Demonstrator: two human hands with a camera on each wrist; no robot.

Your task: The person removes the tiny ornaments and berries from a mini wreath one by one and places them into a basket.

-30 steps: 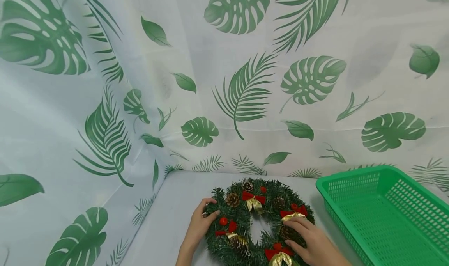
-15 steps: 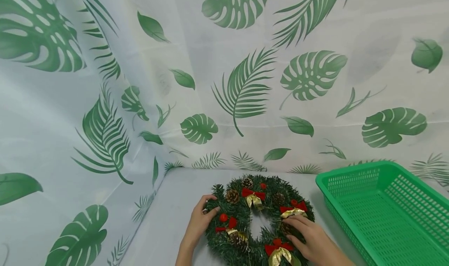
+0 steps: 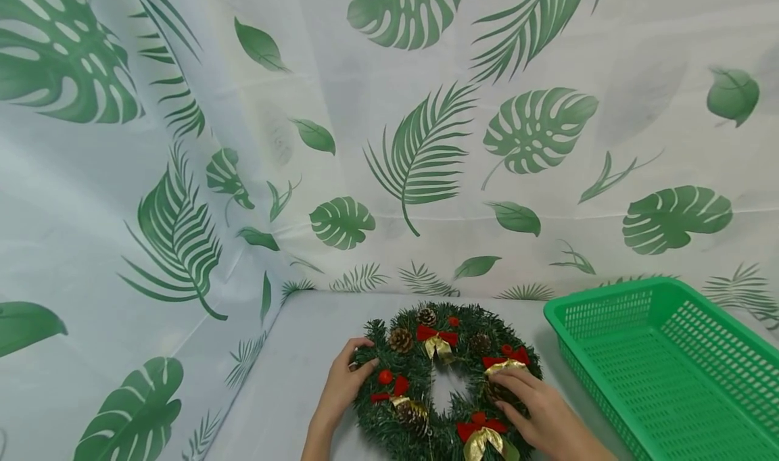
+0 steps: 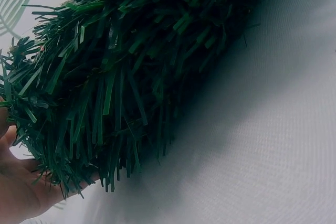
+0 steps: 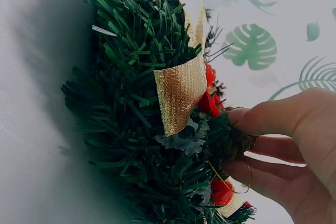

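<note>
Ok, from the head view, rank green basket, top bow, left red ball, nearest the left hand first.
1. Left red ball: on the wreath, just right of the left hand.
2. Top bow: on the wreath's far side.
3. Green basket: right of the wreath.

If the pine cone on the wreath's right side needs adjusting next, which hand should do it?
Probably the right hand: it pinches that pine cone. The left hand holds the wreath at its outer left edge, on the opposite side, so it seems better suited to steadying.
</note>
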